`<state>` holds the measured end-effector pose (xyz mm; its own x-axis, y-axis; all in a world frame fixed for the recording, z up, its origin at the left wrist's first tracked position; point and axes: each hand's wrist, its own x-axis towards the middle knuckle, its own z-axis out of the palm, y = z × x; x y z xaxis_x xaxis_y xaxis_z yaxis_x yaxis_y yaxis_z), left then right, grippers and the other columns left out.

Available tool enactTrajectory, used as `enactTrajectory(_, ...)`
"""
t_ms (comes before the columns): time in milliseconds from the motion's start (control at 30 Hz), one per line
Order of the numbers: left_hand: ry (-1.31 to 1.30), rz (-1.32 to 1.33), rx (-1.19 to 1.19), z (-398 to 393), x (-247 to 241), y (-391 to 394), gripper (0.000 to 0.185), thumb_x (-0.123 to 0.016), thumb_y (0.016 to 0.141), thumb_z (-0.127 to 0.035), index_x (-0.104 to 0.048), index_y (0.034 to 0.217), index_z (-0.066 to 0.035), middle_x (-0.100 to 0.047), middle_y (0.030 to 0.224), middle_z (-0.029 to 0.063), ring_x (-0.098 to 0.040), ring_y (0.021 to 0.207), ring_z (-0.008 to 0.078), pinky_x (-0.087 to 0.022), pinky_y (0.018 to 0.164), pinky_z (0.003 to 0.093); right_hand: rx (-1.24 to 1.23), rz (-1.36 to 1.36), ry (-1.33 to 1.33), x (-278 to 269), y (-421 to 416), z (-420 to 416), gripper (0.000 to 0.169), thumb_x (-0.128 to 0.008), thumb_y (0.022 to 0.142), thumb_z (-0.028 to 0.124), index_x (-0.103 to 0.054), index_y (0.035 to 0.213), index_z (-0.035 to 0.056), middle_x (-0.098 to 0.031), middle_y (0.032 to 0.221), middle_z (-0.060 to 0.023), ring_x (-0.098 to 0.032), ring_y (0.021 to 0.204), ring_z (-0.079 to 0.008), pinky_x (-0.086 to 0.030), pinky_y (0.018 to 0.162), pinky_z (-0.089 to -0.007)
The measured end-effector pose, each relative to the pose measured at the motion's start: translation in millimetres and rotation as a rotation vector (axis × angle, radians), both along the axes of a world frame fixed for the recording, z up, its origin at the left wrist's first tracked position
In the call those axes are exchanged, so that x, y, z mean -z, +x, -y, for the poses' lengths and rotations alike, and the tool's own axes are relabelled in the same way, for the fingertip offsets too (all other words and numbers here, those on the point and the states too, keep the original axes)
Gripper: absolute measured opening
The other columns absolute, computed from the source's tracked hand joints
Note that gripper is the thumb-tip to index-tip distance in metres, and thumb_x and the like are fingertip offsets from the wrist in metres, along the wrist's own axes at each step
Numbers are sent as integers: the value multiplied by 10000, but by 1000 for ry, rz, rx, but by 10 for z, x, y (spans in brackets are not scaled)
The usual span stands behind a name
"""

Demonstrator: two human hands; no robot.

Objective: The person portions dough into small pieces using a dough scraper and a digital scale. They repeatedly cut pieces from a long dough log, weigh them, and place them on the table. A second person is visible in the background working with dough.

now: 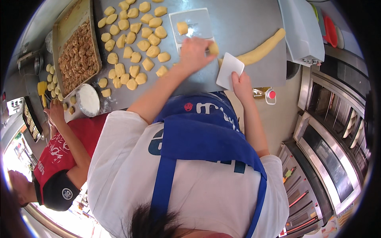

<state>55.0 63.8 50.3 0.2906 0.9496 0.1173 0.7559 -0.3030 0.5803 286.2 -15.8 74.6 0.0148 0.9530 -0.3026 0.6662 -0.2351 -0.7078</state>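
Observation:
Blurred by motion, my left hand (196,55) is over the near edge of a flat white kitchen scale (196,17), with a yellow dough piece (213,48) at its thumb and fingertips. Another cut piece of dough (182,28) rests on the scale's plate. My right hand (242,84) grips a white dough scraper (229,70), held against the near end of a long dough roll (263,47). The scraper hides part of that end. Many dough pieces (130,37) lie scattered on the metal worktable (238,17) to the left.
A metal tray of chunky brown filling (78,59) and a bowl of white flour (88,100) stand at left. Beside them a co-worker in a red apron (74,139) handles small dough balls. A pale machine (300,29) borders the right; an oil jug (263,93) sits below the edge.

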Motion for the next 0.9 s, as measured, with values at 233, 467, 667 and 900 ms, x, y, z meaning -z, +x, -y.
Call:
enactTrajectory(233, 41, -402, -152, -546, -98, -525, 642, -799, 808, -356, -587, 1356, -97, -609, 1304, 116, -575, 1186, 297, -457, 1017, 433, -127, 255, -44, -294, -205, -78, 346, -497, 951, 230, -646, 903, -78, -682, 847, -301, -670, 837, -477, -523, 801, -555)
enactTrajectory(467, -11, 6, -74, -103, -33, -423, 511, -743, 867, -232, -585, 1328, -81, -649, 1217, 127, -593, 1171, 324, -493, 1002, 429, -98, 319, -147, -163, -368, -132, 387, -478, 941, 237, -651, 874, -102, -667, 840, -330, -659, 837, -498, -522, 806, -564)
enactTrajectory(667, -115, -6, 300, 243, 414, 121, 481, -778, 810, -155, -629, 1260, -76, -666, 1181, 130, -608, 1145, 333, -516, 970, 431, -257, 359, -182, 14, -394, -217, 339, -503, 928, 230, -654, 922, -73, -682, 886, -320, -670, 864, -484, -523, 814, -569)
enactTrajectory(900, -338, 265, 68, 345, 232, -56, 437, -703, 920, -281, -594, 1289, -74, -662, 1195, 136, -658, 1052, 313, -548, 865, 400, -95, -83, -140, -15, -178, -131, 320, -500, 929, 218, -637, 967, -69, -679, 926, -315, -654, 884, -495, -514, 797, -567)
